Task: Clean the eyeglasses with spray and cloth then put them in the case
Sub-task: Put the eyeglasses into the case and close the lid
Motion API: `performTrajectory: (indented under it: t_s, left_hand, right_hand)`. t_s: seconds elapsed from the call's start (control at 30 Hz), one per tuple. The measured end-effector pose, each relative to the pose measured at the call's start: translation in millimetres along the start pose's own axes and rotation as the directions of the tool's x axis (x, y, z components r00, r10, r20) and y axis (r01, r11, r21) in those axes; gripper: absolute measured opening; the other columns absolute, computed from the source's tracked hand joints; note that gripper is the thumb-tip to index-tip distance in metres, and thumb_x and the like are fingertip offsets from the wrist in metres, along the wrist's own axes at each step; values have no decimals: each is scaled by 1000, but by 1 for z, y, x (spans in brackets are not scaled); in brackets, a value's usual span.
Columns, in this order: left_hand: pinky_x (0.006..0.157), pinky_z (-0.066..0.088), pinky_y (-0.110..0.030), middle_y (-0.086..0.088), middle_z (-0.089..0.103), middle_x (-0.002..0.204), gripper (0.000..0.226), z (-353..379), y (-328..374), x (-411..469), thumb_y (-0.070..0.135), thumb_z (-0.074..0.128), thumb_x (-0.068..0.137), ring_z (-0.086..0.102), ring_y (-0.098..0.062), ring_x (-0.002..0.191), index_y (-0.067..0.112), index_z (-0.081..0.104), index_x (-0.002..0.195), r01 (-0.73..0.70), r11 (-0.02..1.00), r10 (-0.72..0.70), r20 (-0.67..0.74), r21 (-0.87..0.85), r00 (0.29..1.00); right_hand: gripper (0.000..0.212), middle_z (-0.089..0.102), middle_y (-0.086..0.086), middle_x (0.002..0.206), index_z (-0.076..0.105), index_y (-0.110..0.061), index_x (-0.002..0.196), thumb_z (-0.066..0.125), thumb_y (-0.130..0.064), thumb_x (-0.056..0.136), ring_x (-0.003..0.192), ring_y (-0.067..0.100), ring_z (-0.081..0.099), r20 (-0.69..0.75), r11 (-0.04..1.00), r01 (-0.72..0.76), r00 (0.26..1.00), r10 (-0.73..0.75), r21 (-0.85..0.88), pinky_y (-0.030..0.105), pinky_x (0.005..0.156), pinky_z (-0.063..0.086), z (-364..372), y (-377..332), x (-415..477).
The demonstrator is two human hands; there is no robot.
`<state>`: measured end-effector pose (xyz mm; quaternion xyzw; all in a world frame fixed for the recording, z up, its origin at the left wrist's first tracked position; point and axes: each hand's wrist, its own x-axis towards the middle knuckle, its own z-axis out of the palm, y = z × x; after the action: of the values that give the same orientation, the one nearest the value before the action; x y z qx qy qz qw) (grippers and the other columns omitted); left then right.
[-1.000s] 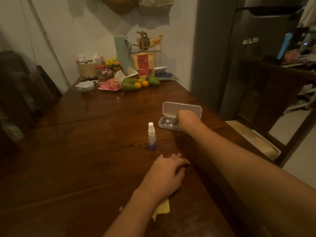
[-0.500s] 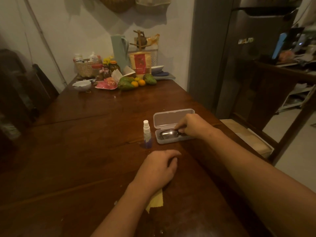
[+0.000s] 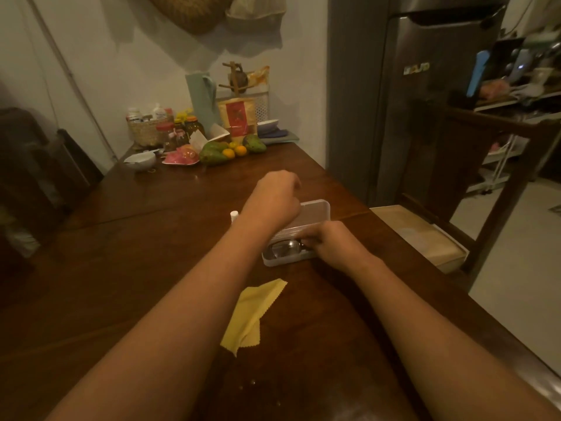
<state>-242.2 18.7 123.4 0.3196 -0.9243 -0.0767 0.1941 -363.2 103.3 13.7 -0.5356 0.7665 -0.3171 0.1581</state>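
Dim wooden counter. Eyeglasses lying inside the open case, near the front wall of its lower tray. Right hand at the tray's right end, grip pinching the eyeglasses there. Left hand raised over the case's left side, fingers curled into a loose fist, grip pressed together on nothing visible. Spray bottle just left of that hand, only its white cap showing. Yellow cloth flat on the counter between the two forearms, nearer than the case, untouched.
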Motion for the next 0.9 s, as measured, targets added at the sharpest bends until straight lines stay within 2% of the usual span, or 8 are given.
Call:
performTrajectory:
  t_s: [0.13, 0.27, 0.37, 0.43, 0.57, 0.7, 0.8, 0.9]
  left_hand:
    - [86, 56, -38, -8, 69, 111, 25, 6, -5, 23, 12, 66, 85, 65, -26, 102, 15, 70, 110, -41, 986, 25, 104, 161, 994]
    - [82, 55, -37, -8, 68, 109, 20, 15, -12, 30, 13, 63, 87, 65, -27, 99, 15, 69, 107, -70, 965, 22, 189, 252, 982]
    - [85, 55, -40, -8, 68, 111, 21, 21, -14, 33, 15, 62, 90, 65, -28, 101, 15, 69, 109, -62, 964, 0, 235, 260, 972]
    - [88, 55, -42, -9, 68, 112, 22, 23, -12, 32, 15, 63, 90, 65, -28, 102, 14, 69, 112, -49, 968, -12, 240, 247, 971]
    - [87, 56, -43, -9, 68, 111, 25, 24, -3, 30, 15, 71, 86, 66, -29, 101, 15, 68, 111, -60, 958, 1, 208, 279, 978]
    - [85, 56, -43, -8, 69, 109, 26, 25, 7, 26, 16, 74, 84, 67, -28, 99, 18, 69, 109, -69, 959, 14, 194, 275, 981]
    - [84, 56, -41, -7, 70, 107, 27, 24, 12, 23, 18, 76, 83, 68, -27, 97, 20, 71, 109, -78, 963, 23, 209, 257, 978]
    - [85, 56, -41, -6, 72, 107, 28, 24, 13, 19, 17, 75, 84, 68, -26, 97, 20, 71, 111, -75, 970, 27, 203, 233, 979]
  right_hand:
    - [23, 72, -9, 110, 75, -32, 107, 79, -24, 85, 106, 9, 64, -170, 997, -26, 985, 38, 73, 13, 77, 43, 4, 7, -1]
    - [53, 73, -12, 106, 70, -32, 119, 87, -44, 70, 101, 7, 65, -388, 998, -54, 921, 41, -22, 35, 93, 53, 4, 11, -5]
    - [59, 73, -13, 108, 68, -34, 122, 89, -45, 68, 101, 6, 65, -404, 991, -106, 906, 128, 78, 37, 95, 54, 1, 15, -9]
    - [56, 73, -12, 109, 68, -34, 121, 89, -40, 70, 100, 4, 65, -406, 983, -100, 900, 156, 155, 35, 93, 55, -1, 17, -11]
    - [29, 73, -16, 99, 73, -33, 108, 83, -32, 81, 93, 0, 66, -502, 961, -67, 841, 199, 269, 35, 89, 56, -16, 28, -13]
    - [30, 70, -14, 93, 71, -25, 111, 80, -21, 83, 92, 6, 67, -445, 909, -119, 842, 306, 399, 31, 84, 57, -24, 45, -12]
    - [34, 71, -12, 97, 68, -26, 122, 75, -19, 88, 93, 4, 66, -374, 928, -114, 892, 252, 354, 30, 84, 57, -23, 51, -10]
    - [28, 74, -11, 104, 72, -28, 119, 71, -20, 92, 93, 3, 67, -327, 946, -78, 927, 186, 316, 25, 80, 54, -24, 56, -10]
